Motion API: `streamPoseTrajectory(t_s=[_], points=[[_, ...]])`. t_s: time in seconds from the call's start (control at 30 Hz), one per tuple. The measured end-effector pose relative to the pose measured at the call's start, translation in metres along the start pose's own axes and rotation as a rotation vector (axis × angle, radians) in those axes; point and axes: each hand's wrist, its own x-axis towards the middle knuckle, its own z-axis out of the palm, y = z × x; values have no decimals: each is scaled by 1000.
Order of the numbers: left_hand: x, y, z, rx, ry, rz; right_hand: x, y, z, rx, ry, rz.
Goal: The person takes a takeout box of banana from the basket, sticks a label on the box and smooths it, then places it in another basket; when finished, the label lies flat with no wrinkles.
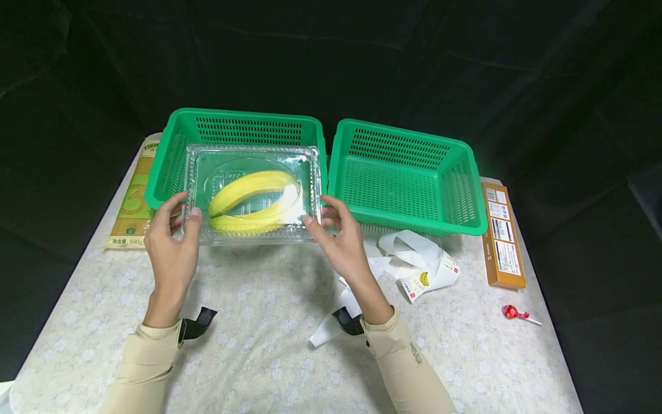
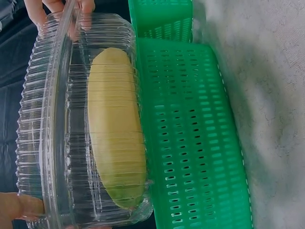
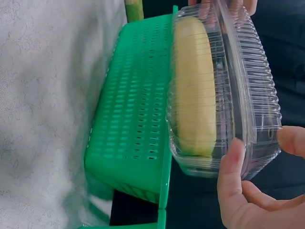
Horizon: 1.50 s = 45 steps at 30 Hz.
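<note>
A clear plastic clamshell box (image 1: 253,152) with its lid down holds two yellow bananas (image 1: 251,185). My left hand (image 1: 174,241) grips the box's left end, thumb toward the lid's edge. At the opposite end, my right hand (image 1: 341,238) holds it between thumb and fingers. The box is over the left green basket (image 1: 243,119). In the left wrist view one banana (image 2: 116,124) shows through the ribbed side of the box, just above the basket wall (image 2: 190,143). The right wrist view shows my right fingers (image 3: 232,176) at the box's rim.
A second green basket (image 1: 395,178) stands to the right. Past it lie an orange-brown carton (image 1: 503,236) and a red-wrapped lollipop (image 1: 510,311). Crumpled white label strip (image 1: 414,259) with banana pictures lies in front. A green-brown package (image 1: 133,198) sits by the left basket.
</note>
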Motion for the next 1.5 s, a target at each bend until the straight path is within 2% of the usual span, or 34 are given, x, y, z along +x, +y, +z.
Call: streamPoseTrajectory(t_s=[0.33,0.63,1.0,1.5], points=[[-8,3,-1,-12,-16,22,-13,0,-6,-19,-18,2],[-19,3,-3,-22,-35,-14,-25,5,-10,-48,-33,-14],[-24,2,0,-25,-41,-8,-33,9,-13,-50,-29,-7],[-50,-6,-4,-19,-72,-8,-61,18,-17,4,-28,53]])
